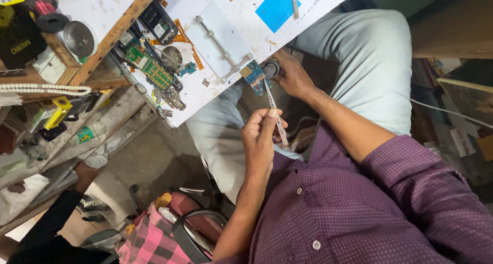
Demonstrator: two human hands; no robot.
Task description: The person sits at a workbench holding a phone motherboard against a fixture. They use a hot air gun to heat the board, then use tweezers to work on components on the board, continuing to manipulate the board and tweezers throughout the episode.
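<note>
The small blue circuit board sits at the bench edge, middle of the frame, already stripped from its casing. Left of it lie a green board and loose parts. One of the hands, the left by my guess, pinches tweezers reaching to the board; the right hand steadies it, gripping a dark round piece. Work looks midway, nothing reassembled.

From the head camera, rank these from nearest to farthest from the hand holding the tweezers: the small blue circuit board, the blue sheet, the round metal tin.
1. Small blue circuit board, table edge, at the tweezers' tip.
2. Blue sheet, far side of the table.
3. Round metal tin, on the wooden shelf.
</note>
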